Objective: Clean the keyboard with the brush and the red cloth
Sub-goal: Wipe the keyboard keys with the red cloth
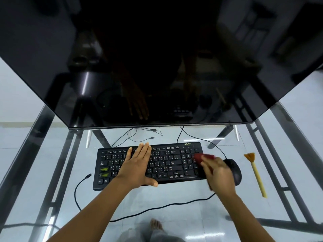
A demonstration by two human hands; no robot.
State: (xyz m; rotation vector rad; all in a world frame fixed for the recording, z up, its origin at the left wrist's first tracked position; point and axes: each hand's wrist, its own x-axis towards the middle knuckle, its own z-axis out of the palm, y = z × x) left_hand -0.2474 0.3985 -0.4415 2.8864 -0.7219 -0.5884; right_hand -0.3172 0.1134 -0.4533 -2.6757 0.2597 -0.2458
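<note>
the left hand (pixel 138 165) lies flat, fingers straight and together, pressing on the left-middle keys of the keyboard (pixel 167 163) to steady it. the right hand (pixel 216 173), blurred, holds the bunched red cloth (pixel 203 157) against the number pad at the keyboard's right end. exactly how its fingers wrap the cloth cannot be told.

the step looks like the wiping pass. it would go best with light, even strokes along the rows while the flat hand stops the board sliding on the glass desk (pixel 174 191).

the mouse (pixel 233 169) sits just beside the wiping hand and could get knocked. the brush (pixel 256 172) lies untouched farther right.
</note>
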